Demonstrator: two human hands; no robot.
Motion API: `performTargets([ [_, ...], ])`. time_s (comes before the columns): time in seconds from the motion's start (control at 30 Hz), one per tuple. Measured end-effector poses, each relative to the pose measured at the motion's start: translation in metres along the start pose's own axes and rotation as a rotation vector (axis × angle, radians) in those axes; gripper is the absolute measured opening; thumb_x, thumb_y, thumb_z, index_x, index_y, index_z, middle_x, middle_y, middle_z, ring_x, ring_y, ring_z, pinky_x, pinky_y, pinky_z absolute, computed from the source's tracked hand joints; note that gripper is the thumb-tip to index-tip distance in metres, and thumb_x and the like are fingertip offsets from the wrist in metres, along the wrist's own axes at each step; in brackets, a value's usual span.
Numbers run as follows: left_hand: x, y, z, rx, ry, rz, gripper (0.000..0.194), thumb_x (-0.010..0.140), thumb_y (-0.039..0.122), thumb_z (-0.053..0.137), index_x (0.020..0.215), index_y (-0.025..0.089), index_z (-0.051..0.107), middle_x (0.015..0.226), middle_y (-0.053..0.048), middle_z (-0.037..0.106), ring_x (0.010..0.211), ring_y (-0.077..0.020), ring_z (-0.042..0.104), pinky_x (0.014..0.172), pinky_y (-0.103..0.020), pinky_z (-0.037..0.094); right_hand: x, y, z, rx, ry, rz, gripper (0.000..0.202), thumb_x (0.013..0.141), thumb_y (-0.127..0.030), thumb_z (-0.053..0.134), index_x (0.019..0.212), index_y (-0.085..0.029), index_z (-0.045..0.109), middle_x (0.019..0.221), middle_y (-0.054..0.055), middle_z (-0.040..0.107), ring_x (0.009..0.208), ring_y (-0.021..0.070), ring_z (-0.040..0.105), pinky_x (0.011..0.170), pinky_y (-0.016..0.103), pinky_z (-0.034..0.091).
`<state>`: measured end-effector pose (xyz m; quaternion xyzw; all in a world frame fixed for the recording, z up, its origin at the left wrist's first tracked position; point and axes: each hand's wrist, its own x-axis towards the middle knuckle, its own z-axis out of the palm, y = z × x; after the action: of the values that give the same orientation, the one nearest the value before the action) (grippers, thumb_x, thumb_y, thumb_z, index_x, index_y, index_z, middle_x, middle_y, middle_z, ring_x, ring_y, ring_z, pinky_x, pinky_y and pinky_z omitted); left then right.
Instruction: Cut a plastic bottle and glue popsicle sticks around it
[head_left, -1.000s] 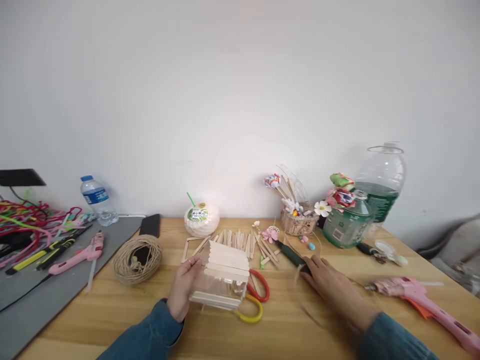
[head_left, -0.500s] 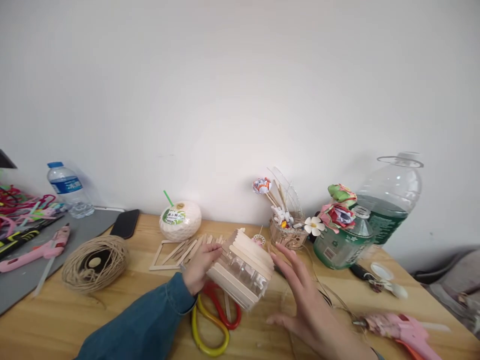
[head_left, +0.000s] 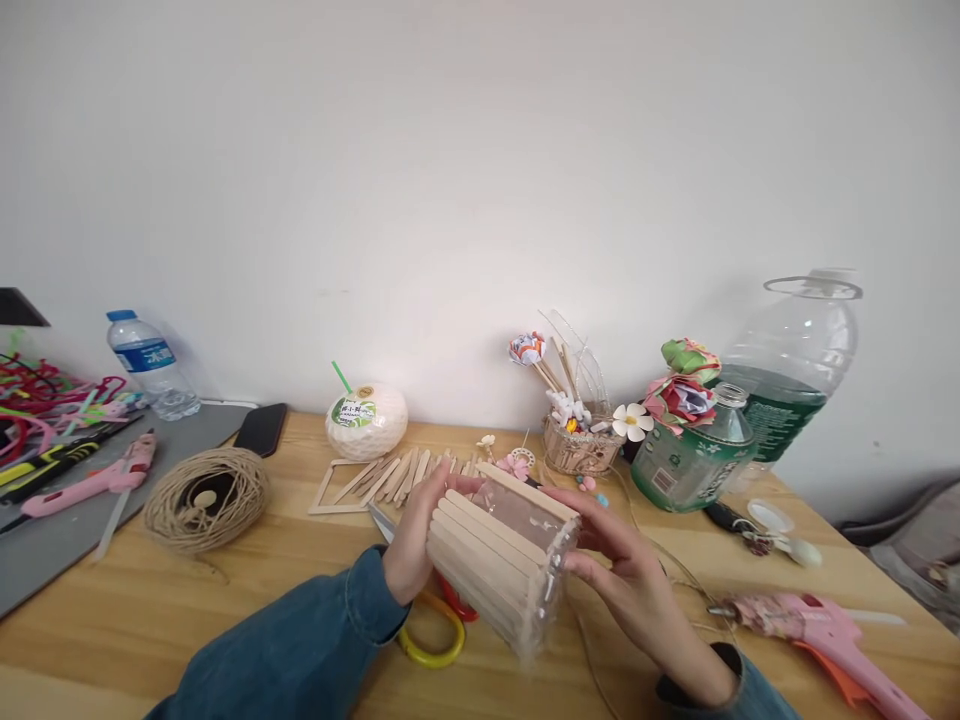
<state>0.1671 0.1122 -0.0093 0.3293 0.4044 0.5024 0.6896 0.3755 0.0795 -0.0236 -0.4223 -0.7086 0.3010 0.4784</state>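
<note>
A clear plastic container covered with wooden craft sticks [head_left: 484,560] is held tilted above the table, its clear end towards the lower right. My left hand [head_left: 411,540] grips its left end, fingers partly hidden behind it. At the upper right, the thumb and fingers of my right hand [head_left: 622,560] close on the container's edge. A bare strip of clear plastic shows between the sticks on top. Under the container lie scissors with red and yellow handles [head_left: 437,655], partly covered. Loose craft sticks [head_left: 401,478] lie just behind my left hand.
A twine roll [head_left: 176,510], a phone [head_left: 261,430], a water bottle [head_left: 154,365] and a pink glue gun [head_left: 86,485] are left. Behind stand a white coconut [head_left: 367,425] and a small basket [head_left: 577,450]. Right are a cut green bottle [head_left: 679,470] and another glue gun [head_left: 806,630].
The container has turned, showing a fuller side of sticks and its clear end. My right hand, apart from it before, has closed on its right edge. The camera view has shifted slightly.
</note>
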Motion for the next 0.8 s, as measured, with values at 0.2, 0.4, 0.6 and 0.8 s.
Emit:
performTargets([
  [0.2,-0.012,0.0,0.002,-0.155,-0.043,-0.037,0.049,0.071,0.062,0.056,0.086,0.016,0.063,0.071,-0.004,0.07,0.069,-0.0194,0.066,0.061,-0.026,0.046,0.0,0.004,0.006,0.078,-0.017,0.02,0.037,0.086,-0.037,0.055,0.122,-0.029,0.055,0.126,0.007,0.058,0.107,0.02,0.059,0.087,0.034,0.052],
  [0.4,-0.026,0.008,0.007,-0.031,-0.419,-0.15,0.034,0.06,0.037,0.072,0.081,0.01,0.071,0.083,-0.011,0.073,0.087,-0.0286,0.066,0.075,-0.032,0.048,0.001,0.007,0.012,-0.093,0.015,-0.086,0.036,0.088,-0.031,0.05,0.123,-0.027,0.055,0.126,0.008,0.057,0.117,0.0211,0.053,0.092,0.038,0.05],
  [0.6,-0.031,-0.002,0.02,-0.097,-0.311,-0.055,0.06,0.049,0.007,0.071,0.107,0.019,0.063,0.103,-0.008,0.071,0.101,-0.0296,0.062,0.086,-0.039,0.047,-0.003,-0.001,0.007,-0.26,0.21,-0.146,0.022,0.089,-0.029,0.049,0.105,-0.025,0.064,0.103,0.006,0.07,0.094,0.0194,0.065,0.081,0.032,0.055],
  [0.8,-0.026,-0.019,0.029,-0.076,-0.208,0.016,0.066,0.052,0.012,0.076,0.115,0.017,0.058,0.106,-0.01,0.07,0.104,-0.0286,0.061,0.095,-0.04,0.043,-0.004,-0.006,0.01,-0.238,0.156,-0.155,0.027,0.082,-0.032,0.06,0.106,-0.021,0.055,0.1,0.008,0.066,0.086,0.0181,0.066,0.074,0.03,0.057],
])
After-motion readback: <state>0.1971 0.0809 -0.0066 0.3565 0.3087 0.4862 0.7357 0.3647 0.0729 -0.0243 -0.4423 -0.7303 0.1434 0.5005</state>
